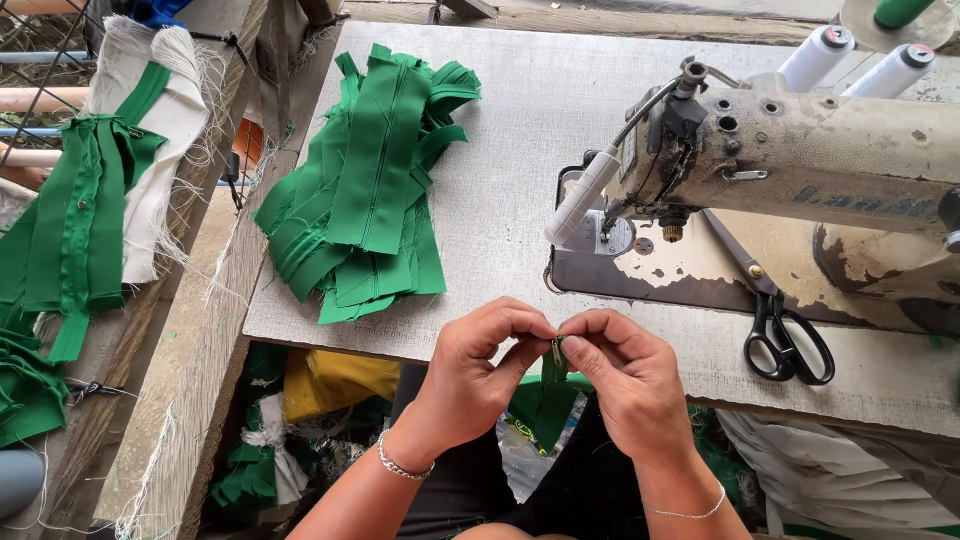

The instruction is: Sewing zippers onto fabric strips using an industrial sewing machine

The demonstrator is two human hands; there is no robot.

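Note:
My left hand and my right hand meet at the fingertips just in front of the table's near edge. Together they pinch a small metal zipper slider at the top of a green zipper strip, which hangs down between my wrists toward my lap. Both hands have thumb and forefinger closed on the piece. A pile of green zipper strips lies on the grey sewing table, up and left of my hands.
An old sewing machine stands at the right, with white thread cones behind it. Black scissors lie under its arm. More green strips hang over a wooden rail at left. Fabric scraps sit under the table.

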